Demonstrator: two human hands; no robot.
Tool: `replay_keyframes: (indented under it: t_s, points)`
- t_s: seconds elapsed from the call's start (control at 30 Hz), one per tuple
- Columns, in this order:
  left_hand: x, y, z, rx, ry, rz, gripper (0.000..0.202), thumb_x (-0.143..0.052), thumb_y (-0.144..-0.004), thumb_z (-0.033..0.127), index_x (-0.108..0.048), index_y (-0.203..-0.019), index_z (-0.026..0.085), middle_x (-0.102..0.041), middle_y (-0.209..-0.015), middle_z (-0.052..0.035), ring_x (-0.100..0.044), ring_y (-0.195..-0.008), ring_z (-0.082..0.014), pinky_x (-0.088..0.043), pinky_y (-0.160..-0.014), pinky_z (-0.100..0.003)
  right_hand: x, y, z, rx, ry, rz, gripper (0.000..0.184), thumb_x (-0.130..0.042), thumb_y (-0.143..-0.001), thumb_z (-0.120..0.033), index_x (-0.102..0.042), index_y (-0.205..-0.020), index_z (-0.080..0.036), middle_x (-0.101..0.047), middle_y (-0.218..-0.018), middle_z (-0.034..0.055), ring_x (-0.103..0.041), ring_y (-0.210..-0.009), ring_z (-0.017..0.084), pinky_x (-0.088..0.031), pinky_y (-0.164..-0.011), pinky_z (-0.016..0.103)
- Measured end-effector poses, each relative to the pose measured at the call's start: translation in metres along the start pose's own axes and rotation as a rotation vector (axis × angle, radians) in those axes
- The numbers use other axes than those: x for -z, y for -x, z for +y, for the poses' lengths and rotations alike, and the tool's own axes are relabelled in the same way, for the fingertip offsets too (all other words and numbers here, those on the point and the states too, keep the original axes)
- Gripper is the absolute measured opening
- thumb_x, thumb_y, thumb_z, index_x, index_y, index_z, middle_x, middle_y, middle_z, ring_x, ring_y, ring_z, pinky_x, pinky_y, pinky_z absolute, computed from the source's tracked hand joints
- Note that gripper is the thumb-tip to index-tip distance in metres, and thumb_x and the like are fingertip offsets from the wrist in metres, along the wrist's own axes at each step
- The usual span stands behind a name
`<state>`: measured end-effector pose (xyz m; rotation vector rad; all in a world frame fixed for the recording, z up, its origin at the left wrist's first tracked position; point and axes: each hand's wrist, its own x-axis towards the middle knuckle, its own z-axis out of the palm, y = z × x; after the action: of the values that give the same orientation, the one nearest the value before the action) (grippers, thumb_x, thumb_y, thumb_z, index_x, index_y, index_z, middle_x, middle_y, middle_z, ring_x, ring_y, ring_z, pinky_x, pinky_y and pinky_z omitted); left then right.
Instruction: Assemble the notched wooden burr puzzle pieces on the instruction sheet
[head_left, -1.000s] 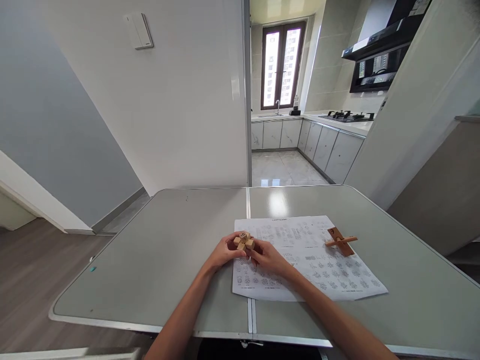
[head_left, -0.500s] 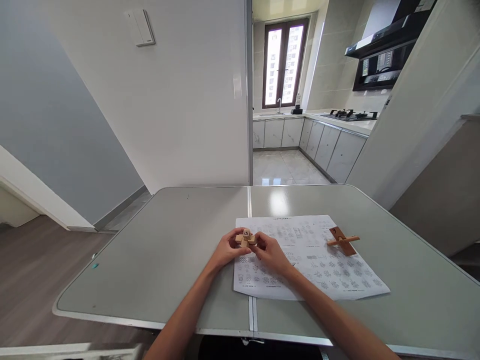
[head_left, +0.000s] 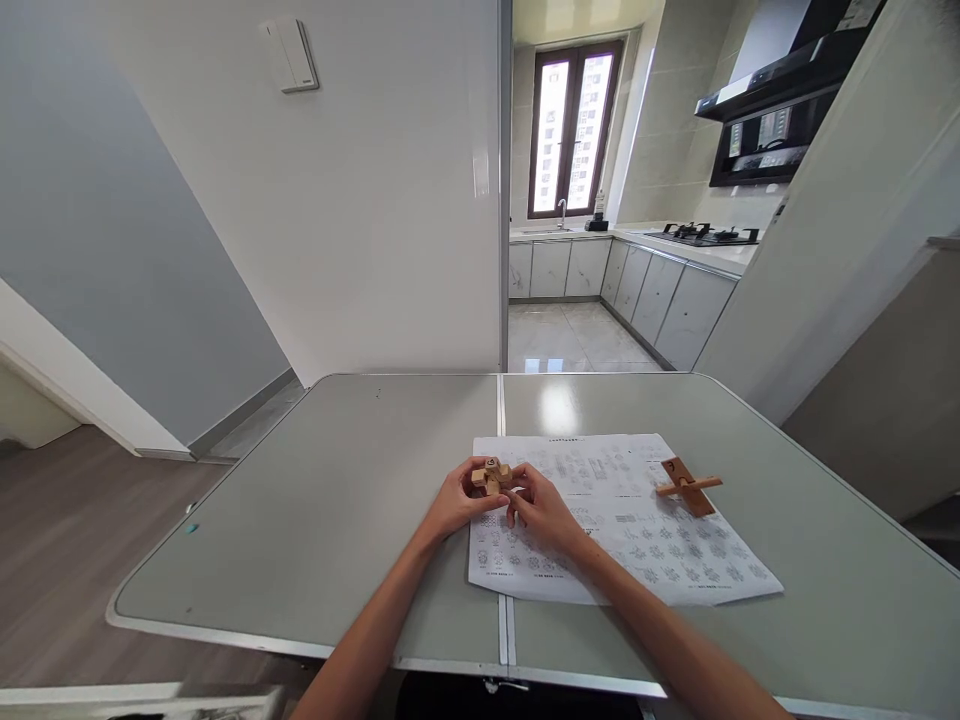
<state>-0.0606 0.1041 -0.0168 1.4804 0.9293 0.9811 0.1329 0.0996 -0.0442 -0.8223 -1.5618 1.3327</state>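
A big grey table [head_left: 300, 520] lies under both hands. On it, under the hands and spreading out to their right, is a white paper sheet [head_left: 637, 540] full of tiny printed drawings. There is a line of print along its top edge, but the words are too small to read.

The left hand [head_left: 454, 505] and the right hand [head_left: 544, 515] are close together, at the left edge of the sheet. Their fingers are curled around a little wooden puzzle [head_left: 491, 476], and they hold it between them just above the paper. The puzzle has a small dark mark on its top block. I cannot read it.

Well off to the right of the right hand, a flat wooden cross piece [head_left: 688, 485] lies on the sheet.

Half a second ago the puzzle looked flatter. Now it is turned a bit and sits lower in the fingers. The cross piece has not moved.
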Motion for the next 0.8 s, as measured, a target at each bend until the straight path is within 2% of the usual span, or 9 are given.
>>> replay_keyframes:
  t_s: [0.13, 0.23, 0.43, 0.6, 0.73, 0.8]
  points:
    - [-0.001, 0.0, 0.001, 0.0, -0.005, 0.008, 0.059, -0.091, -0.072, 0.041, -0.064, -0.118, 0.018, -0.074, -0.103, -0.0054, -0.071, -0.093, -0.0221, -0.055, -0.088, -0.034, 0.0, -0.001, 0.004, -0.007, -0.003, -0.016, 0.031, -0.059, -0.097, -0.051, -0.045, -0.106, -0.025, -0.072, -0.108, 0.0058, -0.068, -0.055, 0.014, -0.044, -0.049, 0.026]
    - [-0.002, 0.001, 0.001, 0.006, -0.016, 0.018, 0.057, -0.091, -0.071, 0.043, -0.064, -0.115, 0.017, -0.074, -0.101, -0.0052, -0.071, -0.091, -0.0216, -0.054, -0.087, -0.033, 0.003, -0.002, 0.006, 0.004, 0.016, -0.044, 0.031, -0.057, -0.098, -0.052, -0.045, -0.104, -0.025, -0.072, -0.104, 0.0043, -0.067, -0.056, 0.014, -0.044, -0.051, 0.027]
    - [-0.003, 0.002, 0.004, 0.0, -0.079, 0.034, 0.054, -0.09, -0.071, 0.044, -0.065, -0.111, 0.017, -0.072, -0.097, -0.0038, -0.067, -0.085, -0.0188, -0.052, -0.079, -0.029, 0.014, -0.004, 0.003, 0.029, 0.054, -0.12, 0.033, -0.057, -0.099, -0.056, -0.052, -0.104, -0.024, -0.07, -0.091, 0.0019, -0.061, -0.06, 0.014, -0.047, -0.059, 0.03]
    - [-0.005, 0.004, 0.001, -0.018, -0.281, 0.079, 0.058, -0.092, -0.067, 0.046, -0.066, -0.111, 0.018, -0.07, -0.093, -0.002, -0.064, -0.082, -0.0179, -0.049, -0.072, -0.027, 0.017, -0.003, -0.004, 0.001, 0.049, -0.085, 0.042, -0.06, -0.095, -0.063, -0.057, -0.107, -0.023, -0.065, -0.082, -0.0006, -0.059, -0.061, 0.014, -0.046, -0.058, 0.03]
    - [-0.008, 0.004, -0.008, -0.064, -0.482, 0.083, 0.055, -0.09, -0.066, 0.051, -0.068, -0.106, 0.02, -0.07, -0.092, -0.0021, -0.063, -0.08, -0.0192, -0.048, -0.07, -0.029, 0.015, -0.003, -0.006, -0.016, -0.003, -0.028, 0.045, -0.063, -0.092, -0.065, -0.06, -0.106, -0.022, -0.066, -0.09, 0.0017, -0.058, -0.063, 0.014, -0.047, -0.058, 0.029]
    - [-0.008, 0.003, -0.013, -0.1, -0.592, 0.124, 0.053, -0.089, -0.068, 0.052, -0.068, -0.105, 0.021, -0.07, -0.094, -0.0029, -0.063, -0.082, -0.0211, -0.049, -0.074, -0.031, 0.014, -0.005, -0.006, -0.035, -0.064, 0.009, 0.047, -0.065, -0.09, -0.066, -0.06, -0.106, -0.023, -0.065, -0.093, 0.0024, -0.058, -0.063, 0.014, -0.047, -0.055, 0.029]
